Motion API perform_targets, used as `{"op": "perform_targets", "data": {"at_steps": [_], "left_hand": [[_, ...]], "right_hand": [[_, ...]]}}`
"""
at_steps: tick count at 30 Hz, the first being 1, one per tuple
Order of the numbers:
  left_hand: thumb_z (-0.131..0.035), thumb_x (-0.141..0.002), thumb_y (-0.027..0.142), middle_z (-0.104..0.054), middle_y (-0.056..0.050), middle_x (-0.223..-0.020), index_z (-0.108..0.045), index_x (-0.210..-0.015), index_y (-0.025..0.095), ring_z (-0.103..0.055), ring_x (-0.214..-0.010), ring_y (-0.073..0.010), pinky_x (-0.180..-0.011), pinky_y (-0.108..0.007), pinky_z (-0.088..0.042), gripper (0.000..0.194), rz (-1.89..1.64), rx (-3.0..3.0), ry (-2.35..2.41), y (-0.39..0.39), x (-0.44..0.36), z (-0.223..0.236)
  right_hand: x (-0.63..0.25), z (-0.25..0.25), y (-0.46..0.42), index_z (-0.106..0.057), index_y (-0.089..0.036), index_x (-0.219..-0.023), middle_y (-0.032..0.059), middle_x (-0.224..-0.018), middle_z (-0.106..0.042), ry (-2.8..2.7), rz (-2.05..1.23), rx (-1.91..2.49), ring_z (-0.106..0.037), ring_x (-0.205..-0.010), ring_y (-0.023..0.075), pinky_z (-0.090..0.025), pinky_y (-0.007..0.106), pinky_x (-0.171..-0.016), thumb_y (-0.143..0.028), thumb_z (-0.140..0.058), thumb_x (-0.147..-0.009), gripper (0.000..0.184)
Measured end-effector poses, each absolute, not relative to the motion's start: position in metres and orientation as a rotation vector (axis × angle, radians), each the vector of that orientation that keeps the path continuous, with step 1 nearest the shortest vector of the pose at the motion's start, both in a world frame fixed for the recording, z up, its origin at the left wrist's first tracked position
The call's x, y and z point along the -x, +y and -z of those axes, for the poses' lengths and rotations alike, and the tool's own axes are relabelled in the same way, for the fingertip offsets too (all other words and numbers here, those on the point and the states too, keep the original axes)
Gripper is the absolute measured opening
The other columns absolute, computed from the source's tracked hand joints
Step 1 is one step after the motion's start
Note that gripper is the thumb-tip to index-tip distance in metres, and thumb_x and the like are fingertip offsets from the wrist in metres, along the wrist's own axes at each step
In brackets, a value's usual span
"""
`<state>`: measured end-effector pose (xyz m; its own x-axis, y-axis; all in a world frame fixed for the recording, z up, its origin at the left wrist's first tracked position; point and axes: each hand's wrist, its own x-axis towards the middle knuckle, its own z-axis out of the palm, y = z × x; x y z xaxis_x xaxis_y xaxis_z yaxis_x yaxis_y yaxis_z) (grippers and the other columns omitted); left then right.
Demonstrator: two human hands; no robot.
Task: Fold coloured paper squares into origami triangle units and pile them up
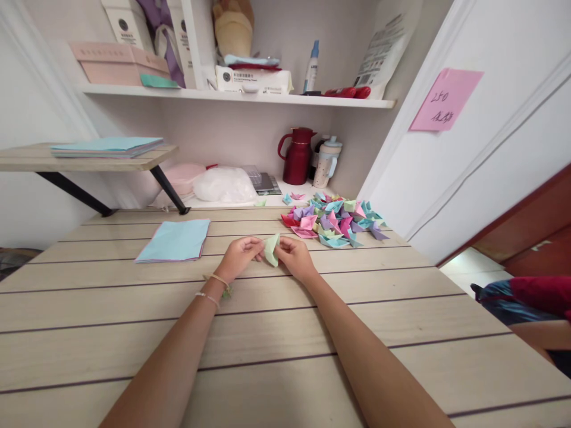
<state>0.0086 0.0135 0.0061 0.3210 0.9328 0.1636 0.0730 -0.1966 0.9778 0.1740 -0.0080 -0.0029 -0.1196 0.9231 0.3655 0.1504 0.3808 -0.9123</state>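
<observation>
A small piece of folded pale green paper [272, 249] is held up between my two hands, just above the slatted wooden table [285, 333]. My left hand [241, 255] pinches its left side, thumb and fingers together. From the other side, my right hand [295, 255] grips its right edge, with the fingertips partly behind the paper. Beyond my right hand lies a heap of folded paper boats [334, 220] in pink, purple, blue, green and red. To the left of my hands rests a stack of light blue square paper [173, 241].
A raised wooden shelf [165, 156] on black legs carries more paper sheets [107, 146]. At the back stand a dark red jug [298, 157], a pale tumbler [328, 163] and a white plastic bag [225, 185]. Someone in a red top [542, 295] is at the right edge.
</observation>
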Motion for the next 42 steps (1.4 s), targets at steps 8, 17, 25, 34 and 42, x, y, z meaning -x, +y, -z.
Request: {"op": "perform_targets", "data": {"at_steps": [8,17,25,34,42], "left_hand": [[-0.063,-0.07,0.037,-0.066,-0.004,-0.071,-0.061,-0.098,0.013,-0.059,-0.062,-0.0132,-0.057,-0.023,-0.045,0.037,-1.056,-1.489,0.916,0.0113,-0.009,-0.008],[-0.066,-0.067,0.03,-0.066,-0.004,-0.073,-0.053,-0.106,0.013,-0.059,-0.063,-0.0127,-0.059,-0.023,-0.044,0.045,-1.126,-1.415,0.902,0.0173,-0.0063,-0.0037],[-0.067,-0.066,0.032,-0.066,-0.003,-0.073,-0.053,-0.099,0.014,-0.06,-0.063,-0.0127,-0.061,-0.024,-0.045,0.04,-1.197,-1.385,0.921,0.0189,-0.007,-0.0022],[-0.075,-0.057,0.028,-0.07,-0.007,-0.083,-0.059,-0.092,0.013,-0.064,-0.073,-0.0163,-0.076,-0.032,-0.048,0.041,-1.103,-1.365,0.804,0.0123,-0.0087,-0.0079],[-0.069,-0.064,0.037,-0.071,-0.008,-0.075,-0.067,-0.082,0.01,-0.065,-0.066,-0.0188,-0.068,-0.031,-0.05,0.032,-1.127,-1.329,0.905,0.0109,-0.0092,-0.0097]], "right_hand": [[-0.1772,0.0047,-0.0076,-0.069,-0.023,-0.094,0.0023,-0.096,-0.069,-1.586,-0.764,0.959,-0.063,-0.089,0.0184,-0.049,0.03,-0.078,-0.012,-0.049,-0.072,0.031],[-0.1774,0.0063,-0.0072,-0.068,-0.017,-0.097,0.0036,-0.079,-0.07,-1.583,-0.952,0.979,-0.062,-0.066,0.0159,-0.049,0.026,-0.058,-0.021,-0.064,-0.066,0.032],[-0.176,0.0033,-0.0101,-0.069,-0.014,-0.094,0.0027,-0.062,-0.067,-1.54,-1.209,0.93,-0.062,-0.057,0.0149,-0.048,0.024,-0.055,-0.029,-0.071,-0.06,0.037],[-0.1774,0.003,-0.0038,-0.064,-0.017,-0.106,0.0016,-0.07,-0.067,-1.334,-1.07,0.968,-0.058,-0.053,0.0123,-0.051,0.027,-0.056,-0.039,-0.064,-0.068,0.045],[-0.1767,0.0017,-0.0052,-0.07,-0.016,-0.087,0.0034,-0.073,-0.067,-1.387,-1.055,1.002,-0.056,-0.053,0.0117,-0.048,0.024,-0.052,-0.043,-0.06,-0.071,0.033]]}}
